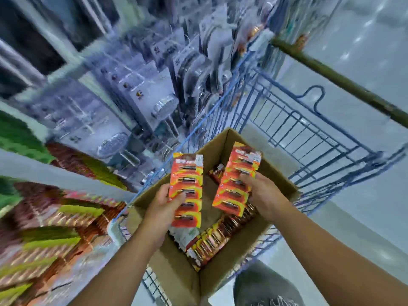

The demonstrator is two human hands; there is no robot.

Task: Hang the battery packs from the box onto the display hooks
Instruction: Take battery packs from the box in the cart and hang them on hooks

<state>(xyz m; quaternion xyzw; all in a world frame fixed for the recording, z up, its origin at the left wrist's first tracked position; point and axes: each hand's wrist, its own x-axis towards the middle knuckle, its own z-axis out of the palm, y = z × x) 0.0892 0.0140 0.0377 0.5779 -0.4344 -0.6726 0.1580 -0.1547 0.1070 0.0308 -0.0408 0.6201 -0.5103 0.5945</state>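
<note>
Above the open cardboard box point(220, 268), both hands are holding strips of battery packs. Left hand point(164, 206) is pinching the left strip point(186, 191) by its side edge, thumb lying across the front, fingers curled behind. Right hand point(263, 195) is gripping the right strip point(237, 180) from its outer edge, thumb pressing on the front. Both strips are standing nearly upright, apart from each other, the right one tilting. Below the hands, more battery packs point(212, 241) are lying stacked inside the box. Under the box a blue wire cart point(309, 133) is carrying it. Beyond the left hand, blurred hanging goods point(143, 85) are filling the display.
</note>
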